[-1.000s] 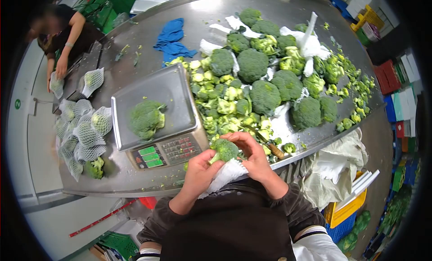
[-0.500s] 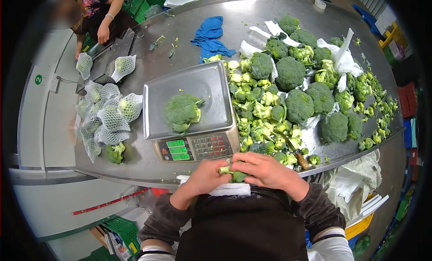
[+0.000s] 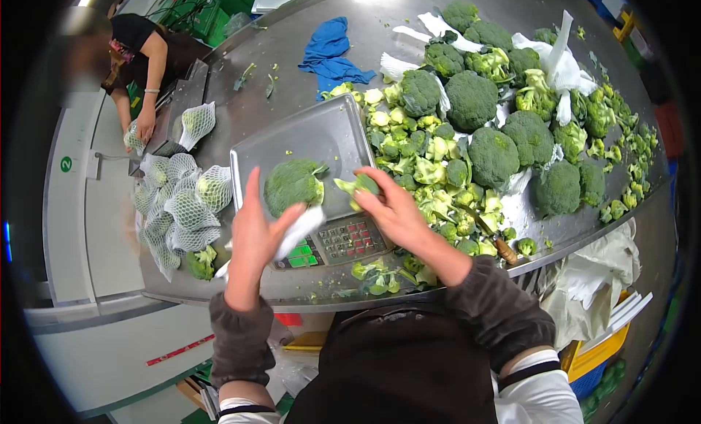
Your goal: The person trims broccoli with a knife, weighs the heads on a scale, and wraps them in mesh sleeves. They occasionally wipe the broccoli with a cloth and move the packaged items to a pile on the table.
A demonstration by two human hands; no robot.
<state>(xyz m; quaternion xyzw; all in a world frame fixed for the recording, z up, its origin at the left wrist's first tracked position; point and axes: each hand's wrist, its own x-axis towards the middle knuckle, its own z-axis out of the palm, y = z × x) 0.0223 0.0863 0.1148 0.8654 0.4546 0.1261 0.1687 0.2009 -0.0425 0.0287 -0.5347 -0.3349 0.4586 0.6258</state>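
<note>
My right hand (image 3: pixel 398 212) pinches a small broccoli floret (image 3: pixel 356 187) over the right side of the scale's tray. On the metal tray (image 3: pixel 321 143) of the weighing scale lies a larger broccoli head (image 3: pixel 292 186). My left hand (image 3: pixel 255 238) is at the tray's front left, its fingers pointing up. A blurred white cloth-like strip (image 3: pixel 303 229) passes under its thumb and shows on both sides of the hand. Part of the scale's green display (image 3: pixel 301 254) is covered by this strip.
Broccoli heads (image 3: pixel 471 101) and cut florets (image 3: pixel 431 168) are heaped on the right. A knife's wooden handle (image 3: pixel 505 251) lies near the front edge. Netted broccoli (image 3: pixel 191 208) is piled left. A blue cloth (image 3: pixel 326 48) lies behind the scale. Another person (image 3: pixel 150 59) handles netted broccoli at far left.
Both hands have moved up from the table's front edge and apart, over the scale. The white strip has left the front edge with my left hand. The other person's hands have come together lower down.
</note>
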